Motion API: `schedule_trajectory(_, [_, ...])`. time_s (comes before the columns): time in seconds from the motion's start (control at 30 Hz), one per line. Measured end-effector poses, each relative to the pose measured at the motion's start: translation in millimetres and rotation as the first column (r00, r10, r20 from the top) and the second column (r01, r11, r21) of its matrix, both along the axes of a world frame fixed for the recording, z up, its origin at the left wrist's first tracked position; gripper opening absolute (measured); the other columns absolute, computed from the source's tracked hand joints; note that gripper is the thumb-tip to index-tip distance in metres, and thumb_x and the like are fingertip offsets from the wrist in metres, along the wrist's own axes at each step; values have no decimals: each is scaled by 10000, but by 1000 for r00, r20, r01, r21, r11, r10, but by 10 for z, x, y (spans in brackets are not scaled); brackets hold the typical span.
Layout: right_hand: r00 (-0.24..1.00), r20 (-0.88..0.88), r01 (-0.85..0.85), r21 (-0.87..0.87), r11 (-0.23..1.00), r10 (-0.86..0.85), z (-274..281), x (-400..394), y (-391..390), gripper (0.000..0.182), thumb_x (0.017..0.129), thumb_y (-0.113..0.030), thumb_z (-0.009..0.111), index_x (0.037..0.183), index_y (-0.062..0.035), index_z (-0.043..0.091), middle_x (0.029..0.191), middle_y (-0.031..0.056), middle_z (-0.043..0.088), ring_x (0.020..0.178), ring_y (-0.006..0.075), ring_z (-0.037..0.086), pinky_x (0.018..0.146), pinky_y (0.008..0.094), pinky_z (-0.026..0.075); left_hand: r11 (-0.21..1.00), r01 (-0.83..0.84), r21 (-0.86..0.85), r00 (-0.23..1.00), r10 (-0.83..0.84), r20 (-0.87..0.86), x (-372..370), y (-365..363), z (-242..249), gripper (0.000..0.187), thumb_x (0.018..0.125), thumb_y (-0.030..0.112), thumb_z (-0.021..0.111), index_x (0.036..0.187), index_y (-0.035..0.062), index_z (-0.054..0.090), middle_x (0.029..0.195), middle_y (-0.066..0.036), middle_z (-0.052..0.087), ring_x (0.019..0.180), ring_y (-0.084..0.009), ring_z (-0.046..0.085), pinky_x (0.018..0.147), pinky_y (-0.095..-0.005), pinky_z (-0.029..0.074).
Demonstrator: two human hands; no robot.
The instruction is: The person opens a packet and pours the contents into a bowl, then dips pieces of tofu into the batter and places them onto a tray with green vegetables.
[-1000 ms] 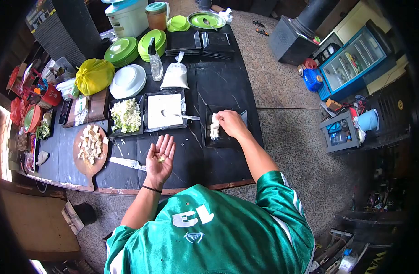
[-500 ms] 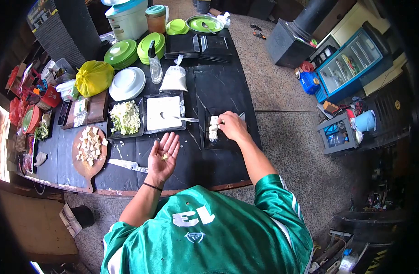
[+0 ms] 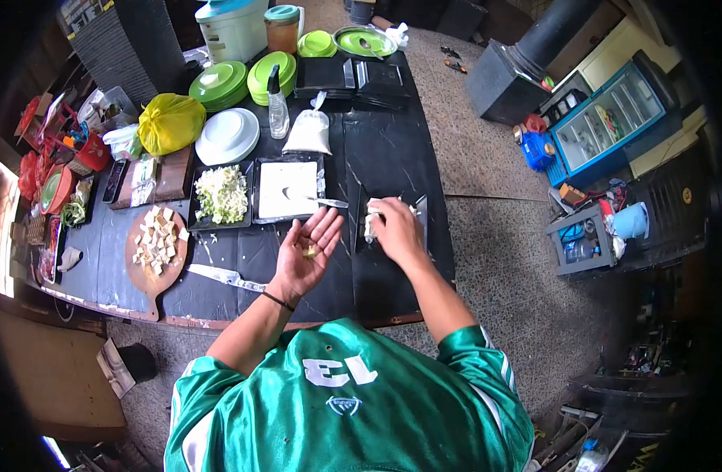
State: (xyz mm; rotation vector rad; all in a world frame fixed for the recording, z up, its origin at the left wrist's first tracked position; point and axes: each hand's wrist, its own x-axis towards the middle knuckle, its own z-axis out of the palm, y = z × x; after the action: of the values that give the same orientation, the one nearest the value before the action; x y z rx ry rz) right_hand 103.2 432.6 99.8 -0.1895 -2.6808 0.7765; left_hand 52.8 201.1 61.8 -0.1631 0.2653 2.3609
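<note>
My left hand (image 3: 304, 259) is palm up with its fingers stretched out, and a small pale yellow-green bit (image 3: 310, 252) lies on the palm. Over a small black tray (image 3: 422, 224) at the right, my right hand (image 3: 400, 236) has its fingers bent down onto white-coated tofu cubes (image 3: 370, 226), partly hiding them. Left of that tray, a black dish of white powder (image 3: 281, 185) holds a spoon (image 3: 329, 202). Chopped pale green vegetable (image 3: 221, 193) fills another black dish. Cut tofu cubes (image 3: 158, 237) are heaped on a round wooden board (image 3: 152, 289).
A knife (image 3: 215, 274) lies near the table's front edge. Behind the dishes stand a bag of white powder (image 3: 308, 132), a spray bottle (image 3: 278, 110), white plates (image 3: 227, 135), green plates (image 3: 219, 84) and a yellow bag (image 3: 171, 124). The table's right edge is close to my right hand.
My left hand has moved right, closer to the right-hand tray, still palm up with the bit on it. My right hand has shifted slightly and now covers more of the cubes.
</note>
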Motion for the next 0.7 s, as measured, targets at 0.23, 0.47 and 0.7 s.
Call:
schedule_trajectory(0.23, [940,-155,-308,-6,952,303,194,255,-685,208,887,-254,800,1084,-189,810,996,-4,685,987,230,677,769,400,602,980,100,173,995,-96,-31,47,257,125,687,1156,514,249,1647,48,362,1706,-154,382,1595,-330,324,1322,-484,261])
schedule_trajectory(0.47, [934,-160,-308,84,948,318,169,272,-712,113,872,-187,797,971,-135,783,977,17,700,977,247,693,781,389,599,985,106,138,994,-107,3,72,299,53,713,1150,536,215,1647,47,367,1693,-143,409,1577,-333,359,1326,-489,245])
schedule_trajectory(0.7, [969,-167,-188,-21,982,182,274,209,-542,83,948,-177,724,953,-102,687,911,74,654,912,308,679,750,444,563,964,92,251,993,-107,46,11,179,-255,709,1162,512,176,1583,12,450,1646,-179,469,1537,-353,433,1205,-475,461])
